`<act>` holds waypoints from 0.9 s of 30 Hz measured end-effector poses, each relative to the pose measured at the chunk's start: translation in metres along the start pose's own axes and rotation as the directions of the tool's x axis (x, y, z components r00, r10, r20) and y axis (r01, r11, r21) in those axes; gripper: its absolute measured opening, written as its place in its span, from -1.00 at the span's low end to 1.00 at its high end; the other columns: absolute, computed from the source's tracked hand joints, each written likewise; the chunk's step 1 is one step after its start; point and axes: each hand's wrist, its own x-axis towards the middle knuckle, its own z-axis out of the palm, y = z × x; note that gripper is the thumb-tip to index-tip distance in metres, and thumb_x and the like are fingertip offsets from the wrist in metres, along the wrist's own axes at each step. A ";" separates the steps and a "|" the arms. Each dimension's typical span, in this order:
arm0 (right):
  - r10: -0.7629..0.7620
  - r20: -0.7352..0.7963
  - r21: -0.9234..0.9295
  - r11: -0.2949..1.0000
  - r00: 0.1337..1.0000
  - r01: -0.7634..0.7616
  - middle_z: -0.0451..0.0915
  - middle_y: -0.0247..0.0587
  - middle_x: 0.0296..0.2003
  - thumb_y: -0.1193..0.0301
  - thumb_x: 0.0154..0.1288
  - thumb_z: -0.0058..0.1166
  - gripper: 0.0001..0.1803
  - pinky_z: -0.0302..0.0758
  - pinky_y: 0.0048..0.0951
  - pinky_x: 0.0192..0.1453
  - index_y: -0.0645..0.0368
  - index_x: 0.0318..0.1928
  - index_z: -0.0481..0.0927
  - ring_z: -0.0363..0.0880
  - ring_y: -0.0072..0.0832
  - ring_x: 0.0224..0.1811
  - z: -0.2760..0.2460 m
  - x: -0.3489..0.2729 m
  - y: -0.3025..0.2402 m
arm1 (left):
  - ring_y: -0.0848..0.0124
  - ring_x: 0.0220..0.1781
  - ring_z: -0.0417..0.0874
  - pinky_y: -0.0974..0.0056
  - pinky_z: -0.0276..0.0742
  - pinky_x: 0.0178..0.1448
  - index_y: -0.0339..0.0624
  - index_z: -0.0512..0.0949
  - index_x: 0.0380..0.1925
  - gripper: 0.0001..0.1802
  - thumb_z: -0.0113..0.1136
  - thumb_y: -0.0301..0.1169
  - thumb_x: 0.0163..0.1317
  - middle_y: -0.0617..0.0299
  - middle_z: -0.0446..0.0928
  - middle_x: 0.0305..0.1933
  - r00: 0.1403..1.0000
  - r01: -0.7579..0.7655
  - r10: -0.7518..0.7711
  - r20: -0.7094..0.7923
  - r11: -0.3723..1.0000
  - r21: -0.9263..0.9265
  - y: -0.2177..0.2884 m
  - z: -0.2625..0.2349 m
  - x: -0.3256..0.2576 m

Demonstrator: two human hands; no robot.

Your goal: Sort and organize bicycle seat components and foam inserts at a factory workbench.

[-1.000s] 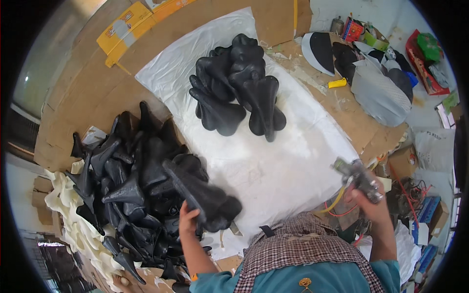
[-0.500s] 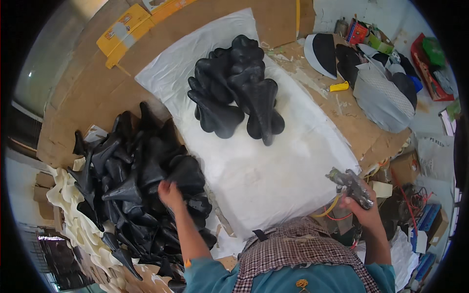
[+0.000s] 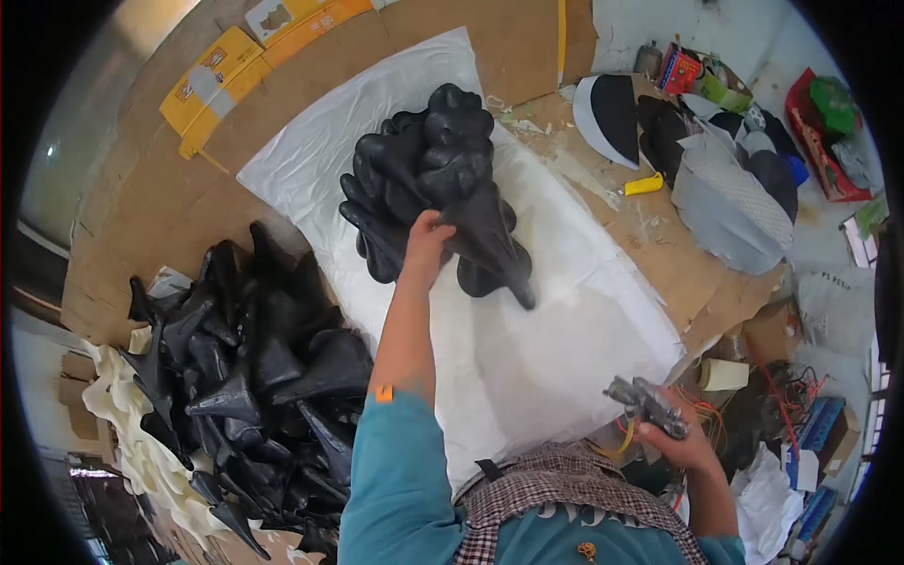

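Note:
My left hand [image 3: 428, 237] reaches forward to the stack on the white sheet. Its fingers are closed on the near left edge of a black saddle-shaped piece [image 3: 485, 231], glossy and narrow-nosed, whose nose points toward me. More black pieces [image 3: 377, 169] of the same kind lie beneath and beyond it, overlapping. At the lower right my right hand [image 3: 686, 441] grips what looks like a grey, blotched spray gun [image 3: 650, 407], with a yellow hose by its lower side. The gun is held above the sheet's near right corner, apart from the stack.
On the left lies a big heap of black saddle-shaped pieces [image 3: 254, 367], beside cream ones [image 3: 118, 405]. The white sheet [image 3: 556, 377] covers cardboard. A yellow-handled cutter [image 3: 644, 185] and grey fabric pieces [image 3: 730, 212] sit at right. Loose cables [image 3: 720, 410] tangle nearer me.
My left hand has moved from the heap on the left to the stack on the sheet, now holding a black piece there. My right hand has shifted slightly left and down with the gun.

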 end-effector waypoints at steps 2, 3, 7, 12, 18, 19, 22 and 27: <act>-0.178 -0.027 -0.040 0.983 0.984 0.177 0.53 -0.37 -0.29 0.42 0.10 0.21 -0.40 0.41 -0.53 -0.09 0.30 0.16 0.34 0.46 -0.64 -0.23 -0.003 0.013 -0.014 | 0.42 -0.19 0.49 0.36 0.40 -0.09 -0.21 0.45 -0.33 -0.78 0.04 -0.64 -0.05 0.24 0.48 -0.30 0.998 -0.058 0.058 -0.009 0.968 -0.244 0.004 -0.022 -0.037; -0.260 -0.037 -0.068 0.964 0.965 0.258 0.53 -0.35 -0.31 0.39 0.11 0.21 -0.39 0.41 -0.54 -0.10 0.31 0.16 0.34 0.46 -0.65 -0.25 -0.004 0.017 -0.026 | 0.38 -0.14 0.51 0.32 0.42 -0.04 -0.20 0.44 -0.32 -0.77 0.04 -0.63 -0.05 0.22 0.50 -0.24 0.995 -0.103 0.101 -0.024 0.939 -0.329 0.004 -0.045 -0.053; -0.433 -0.149 0.034 0.896 0.889 0.443 0.52 -0.21 -0.38 0.37 0.10 0.21 -0.33 0.50 -0.50 -0.25 0.33 0.19 0.27 0.53 -0.50 -0.37 0.003 0.024 -0.072 | 0.24 -0.01 0.52 0.14 0.38 0.17 -0.22 0.46 -0.28 -0.69 -0.01 -0.62 -0.13 0.15 0.53 -0.14 0.957 -0.233 0.137 -0.257 0.891 -0.390 0.007 -0.132 -0.110; -0.421 -0.172 0.017 0.903 0.891 0.430 0.52 -0.24 -0.40 0.41 0.11 0.20 -0.36 0.50 -0.50 -0.23 0.34 0.19 0.28 0.53 -0.53 -0.37 0.004 0.019 -0.062 | 0.26 -0.12 0.55 0.17 0.44 0.08 -0.24 0.45 -0.29 -0.72 -0.02 -0.59 -0.11 0.17 0.54 -0.18 0.962 -0.211 0.093 -0.257 0.849 -0.484 0.018 -0.121 -0.105; -0.114 -0.072 0.090 0.989 0.991 0.120 0.53 -0.31 -0.37 0.43 0.09 0.22 -0.36 0.48 -0.53 -0.18 0.33 0.18 0.31 0.50 -0.59 -0.33 0.012 0.023 -0.026 | 0.27 -0.08 0.53 0.16 0.42 0.07 -0.21 0.48 -0.22 -0.70 0.06 -0.63 -0.04 0.20 0.54 -0.18 0.998 -0.006 0.034 0.056 0.899 -0.438 -0.004 -0.034 -0.018; -0.107 -0.083 0.088 0.989 0.991 0.115 0.53 -0.31 -0.37 0.43 0.09 0.22 -0.36 0.48 -0.53 -0.18 0.33 0.18 0.31 0.50 -0.59 -0.33 0.010 0.022 -0.028 | 0.30 -0.12 0.53 0.23 0.42 0.05 -0.20 0.49 -0.24 -0.71 0.11 -0.65 -0.05 0.21 0.53 -0.20 0.999 0.042 -0.040 0.011 0.965 -0.258 -0.007 -0.009 -0.008; -0.152 -0.107 0.122 0.979 0.983 0.164 0.52 -0.30 -0.37 0.44 0.09 0.22 -0.36 0.49 -0.51 -0.18 0.33 0.19 0.30 0.50 -0.57 -0.33 0.006 0.024 -0.034 | 0.44 -0.23 0.52 0.39 0.39 -0.06 -0.27 0.49 -0.26 -0.67 0.25 -0.62 -0.11 0.25 0.53 -0.29 0.991 -0.075 0.071 -0.111 0.997 -0.030 -0.036 0.022 0.003; -0.240 -0.057 0.050 0.969 0.969 0.243 0.52 -0.29 -0.33 0.46 0.10 0.19 -0.37 0.48 -0.51 -0.18 0.34 0.18 0.29 0.50 -0.57 -0.29 -0.004 0.019 -0.037 | 0.44 -0.14 0.51 0.41 0.37 -0.01 -0.29 0.47 -0.18 -0.62 0.27 -0.62 -0.08 0.22 0.52 -0.22 0.995 0.020 -0.011 -0.098 0.995 0.101 -0.024 0.028 -0.030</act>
